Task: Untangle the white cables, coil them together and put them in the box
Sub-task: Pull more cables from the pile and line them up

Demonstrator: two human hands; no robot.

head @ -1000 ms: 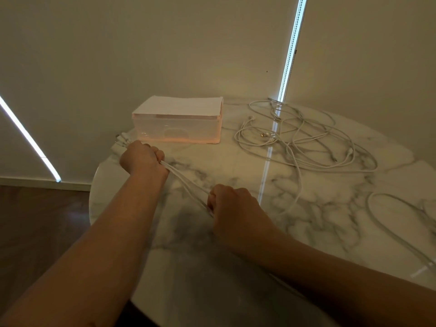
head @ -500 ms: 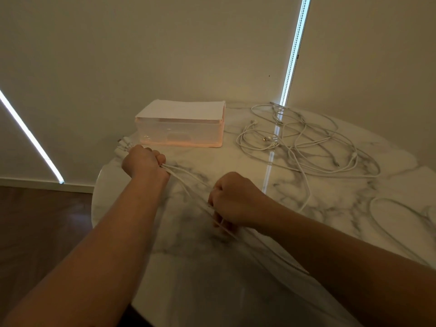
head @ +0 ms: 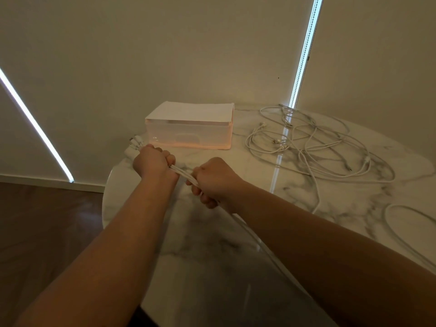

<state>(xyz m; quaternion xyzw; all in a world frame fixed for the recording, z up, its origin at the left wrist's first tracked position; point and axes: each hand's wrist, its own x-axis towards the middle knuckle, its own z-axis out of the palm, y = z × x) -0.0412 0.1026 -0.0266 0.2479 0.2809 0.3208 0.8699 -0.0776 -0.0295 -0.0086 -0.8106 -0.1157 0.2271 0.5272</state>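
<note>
1. The room is dim, with a plain beige wall crossed by 2 bright light strips: a slanting strip at the left and an upright strip at the right. A dark wooden floor shows at the lower left. A round marble table, white with grey veins, fills the middle and right.
2. A translucent pinkish box stands at the far side of the table, close to the wall. A flat white cover lies over its top.
3. The left hand is a closed fist, back upward, with its fingers wrapped round a bunch of white cables. It sits just in front of the box's left corner.
4. Several connector ends stick out beyond the left fist, toward the table's left rim.
5. The right hand also has its fingers curled tight round the same bunch, just beside the left hand and a little nearer the camera. Only a short straight stretch of strands shows between the 2 fists.
6. Behind the right hand the bunch runs on as a trailing length along the tabletop, beside and partly under the right forearm.
7. A loose tangle of white cable lies on the table to the right of the box, well apart from both hands. None of the cable is in the box.
8. 1 separate loop of white cable lies near the table's right side.
</note>
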